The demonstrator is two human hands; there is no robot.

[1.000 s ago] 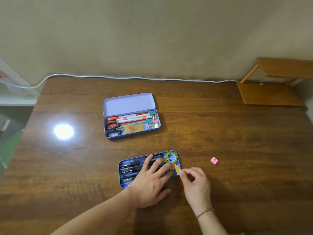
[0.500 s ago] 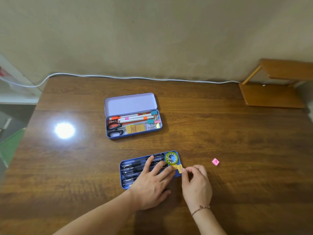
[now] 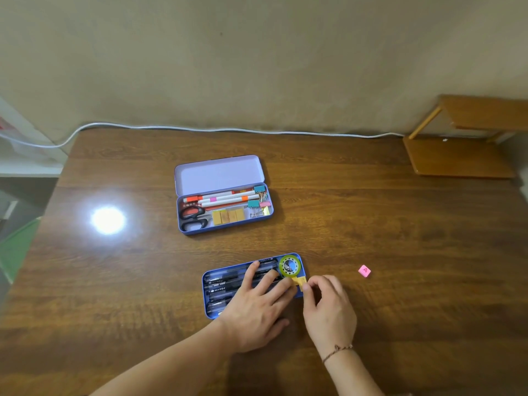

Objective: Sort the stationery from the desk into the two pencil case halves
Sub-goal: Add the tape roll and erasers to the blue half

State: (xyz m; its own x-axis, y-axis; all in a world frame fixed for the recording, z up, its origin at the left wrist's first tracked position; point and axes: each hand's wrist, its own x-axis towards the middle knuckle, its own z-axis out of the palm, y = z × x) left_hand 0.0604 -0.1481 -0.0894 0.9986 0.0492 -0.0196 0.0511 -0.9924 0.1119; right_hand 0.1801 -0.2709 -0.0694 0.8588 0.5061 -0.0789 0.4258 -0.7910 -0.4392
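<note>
White cable (image 3: pixel 217 130) runs along wooden desk (image 3: pixel 371 224) beneath beige wall (image 3: pixel 257 58).

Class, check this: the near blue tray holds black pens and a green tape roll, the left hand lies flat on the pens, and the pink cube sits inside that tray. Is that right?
Not quite. The head view shows the pink cube on the bare desk, to the right of the near blue tray, not inside it. The rest stands: the tray holds black pens and a green tape roll, and the left hand lies flat on the pens.
</note>
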